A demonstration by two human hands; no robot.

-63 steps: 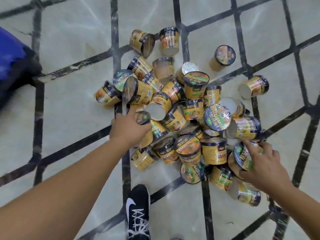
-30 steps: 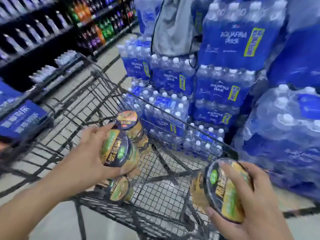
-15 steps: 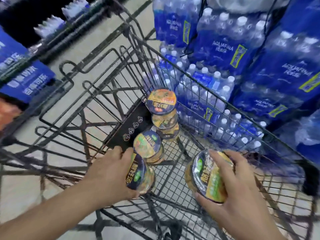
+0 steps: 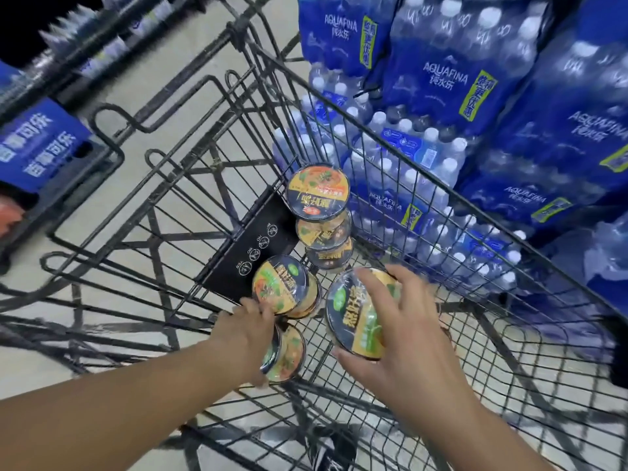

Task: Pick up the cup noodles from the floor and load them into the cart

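Observation:
I am looking down into a black wire shopping cart [image 4: 452, 195]. Inside it a stack of three cup noodles [image 4: 317, 193] stands by the far wall, and a shorter stack [image 4: 280, 283] stands just in front of it. My left hand [image 4: 243, 338] is low in the basket, shut on a yellow cup noodle [image 4: 287, 355] tilted on its side below the shorter stack. My right hand [image 4: 404, 338] grips a second cup noodle [image 4: 356, 321] from above, lid facing me, over the cart floor.
Shrink-wrapped packs of blue water bottles [image 4: 441, 73] are piled along the cart's right side. The folding child-seat frame with a black flap [image 4: 253, 248] stands at the cart's left. A blue crate [image 4: 37, 144] and dark shelving lie further left across the aisle floor.
I have turned from the pile of cups on the floor to the cart, one cup in each hand. Both hands have since lowered deeper into the basket, beside the stacks.

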